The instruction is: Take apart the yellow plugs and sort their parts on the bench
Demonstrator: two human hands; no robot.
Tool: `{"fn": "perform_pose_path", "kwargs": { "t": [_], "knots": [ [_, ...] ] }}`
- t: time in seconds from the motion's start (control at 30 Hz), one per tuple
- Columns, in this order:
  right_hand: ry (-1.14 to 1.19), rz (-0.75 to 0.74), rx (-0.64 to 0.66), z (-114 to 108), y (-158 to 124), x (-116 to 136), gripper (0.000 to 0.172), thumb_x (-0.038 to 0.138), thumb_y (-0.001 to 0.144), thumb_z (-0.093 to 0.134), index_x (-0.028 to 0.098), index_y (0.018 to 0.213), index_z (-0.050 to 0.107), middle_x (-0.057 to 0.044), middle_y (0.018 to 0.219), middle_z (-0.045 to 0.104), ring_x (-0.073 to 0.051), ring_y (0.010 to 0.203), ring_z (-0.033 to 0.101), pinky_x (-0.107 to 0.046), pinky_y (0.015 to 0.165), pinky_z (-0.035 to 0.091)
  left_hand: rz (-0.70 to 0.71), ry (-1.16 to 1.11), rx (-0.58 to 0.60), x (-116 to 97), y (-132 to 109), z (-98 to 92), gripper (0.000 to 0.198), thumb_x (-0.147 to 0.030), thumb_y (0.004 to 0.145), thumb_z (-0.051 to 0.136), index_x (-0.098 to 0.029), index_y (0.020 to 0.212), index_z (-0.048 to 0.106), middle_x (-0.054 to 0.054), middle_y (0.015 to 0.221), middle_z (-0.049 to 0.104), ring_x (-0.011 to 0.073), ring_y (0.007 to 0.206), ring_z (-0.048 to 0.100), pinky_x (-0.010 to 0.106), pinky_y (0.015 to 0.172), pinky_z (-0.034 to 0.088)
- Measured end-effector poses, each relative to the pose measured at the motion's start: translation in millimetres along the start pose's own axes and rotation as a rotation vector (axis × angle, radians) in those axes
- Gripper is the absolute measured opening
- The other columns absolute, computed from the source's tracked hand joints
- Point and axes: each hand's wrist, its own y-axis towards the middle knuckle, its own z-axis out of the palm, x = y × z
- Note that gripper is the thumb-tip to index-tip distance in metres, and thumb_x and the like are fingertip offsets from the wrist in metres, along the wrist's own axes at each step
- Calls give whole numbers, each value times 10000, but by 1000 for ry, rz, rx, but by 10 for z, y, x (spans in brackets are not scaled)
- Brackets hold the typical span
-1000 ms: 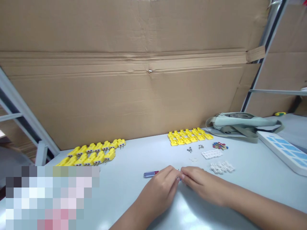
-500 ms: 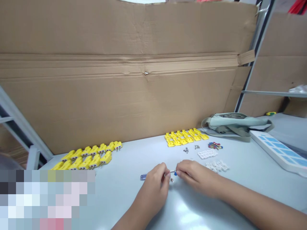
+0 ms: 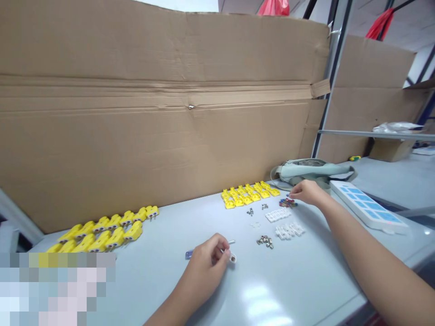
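Observation:
My left hand (image 3: 209, 259) is closed, pinching a small white plastic part (image 3: 233, 258) with a brownish metal bit inside. Behind it sits a screwdriver; its blue handle (image 3: 189, 255) shows to the left of the hand and its shaft (image 3: 231, 242) to the right. Whether the hand touches the screwdriver is hidden. My right hand (image 3: 308, 192) reaches far right, fingertips pinched together at a pile of small red and blue parts with brass pieces (image 3: 287, 203). A blue spot shows at those fingertips, too small to make out.
Assembled yellow plugs (image 3: 103, 225) stand in rows at left. Yellow shells (image 3: 249, 195), screws (image 3: 250, 212), white plastic pieces (image 3: 290, 231) and silver metal parts (image 3: 265, 242) lie at centre right. A green bag (image 3: 307, 170) and a white-blue case (image 3: 369, 206) sit behind the right arm.
My right hand has moved from beside my left hand to the red and blue pile, uncovering the silver metal parts. The left hand keeps its pinch. The view has shifted to the right.

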Motion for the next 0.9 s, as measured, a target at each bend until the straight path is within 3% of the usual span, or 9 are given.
{"fn": "perform_pose_path", "kwargs": {
  "t": [0.13, 0.23, 0.3, 0.37, 0.43, 0.5, 0.63, 0.83, 0.9],
  "knots": [
    [3, -17, -8, 53, -21, 99, 120, 202, 651, 621, 148, 672, 726, -79, 677, 700, -216, 655, 626, -270, 572, 429, -111, -333, -10, 8, 34, 28, 100, -271, 760, 523, -194, 733, 466, -26, 620, 581, 120, 562, 557, 235, 576, 414],
    [113, -158, 2, 152, -202, 451, 229, 275, 724, 592, 160, 881, 713, -51, 740, 701, -161, 632, 621, -243, 592, 455, -146, -484, -57, 44, 72, 58, 116, -239, 714, 566, -181, 704, 466, -23, 658, 589, 96, 511, 562, 223, 546, 428],
    [390, -464, 130, 257, -428, 763, 263, 344, 719, 628, 155, 886, 703, -46, 731, 688, -146, 644, 617, -242, 619, 477, -138, -540, -82, 76, 96, 78, 126, -233, 700, 578, -175, 690, 466, -30, 641, 577, 93, 475, 564, 221, 513, 435],
    [482, -729, 218, 383, -686, 1043, 264, 361, 661, 698, 174, 847, 708, -38, 729, 675, -150, 722, 618, -261, 706, 481, -118, -559, -96, 101, 111, 91, 134, -243, 702, 585, -173, 694, 472, -40, 615, 557, 107, 471, 584, 228, 498, 449],
    [498, -832, 221, 508, -902, 1225, 238, 314, 669, 702, 192, 873, 710, -31, 708, 666, -135, 690, 609, -253, 668, 480, -95, -559, -110, 114, 110, 95, 142, -257, 712, 589, -176, 707, 473, -53, 588, 537, 128, 493, 610, 242, 512, 471],
    [486, -845, 230, 610, -1028, 1303, 155, 209, 736, 629, 195, 865, 715, -34, 697, 674, -116, 635, 602, -239, 629, 476, -84, -537, -120, 114, 98, 97, 148, -266, 722, 590, -181, 715, 468, -59, 579, 532, 149, 530, 638, 258, 540, 492],
    [496, -774, 288, 685, -1057, 1293, 178, 117, 751, 560, 170, 822, 715, -44, 712, 685, -106, 608, 609, -209, 586, 481, -119, -514, -128, 102, 75, 108, 180, -285, 714, 605, -187, 711, 454, -76, 590, 486, 190, 577, 677, 283, 548, 523],
    [484, -603, 243, 449, -848, 1142, 112, 156, 696, 571, 139, 701, 681, -39, 660, 668, -111, 565, 591, -209, 549, 479, -134, -539, -181, 95, 103, 77, 194, -287, 716, 598, -188, 742, 434, -78, 644, 459, 178, 556, 678, 244, 484, 501],
    [401, -622, 293, 347, -761, 1037, 90, 148, 651, 581, 138, 645, 670, -26, 609, 647, -107, 530, 564, -210, 528, 462, -126, -567, -230, 93, 116, 44, 227, -276, 705, 609, -197, 796, 417, -80, 683, 469, 156, 533, 667, 250, 492, 505]
  ]
}}
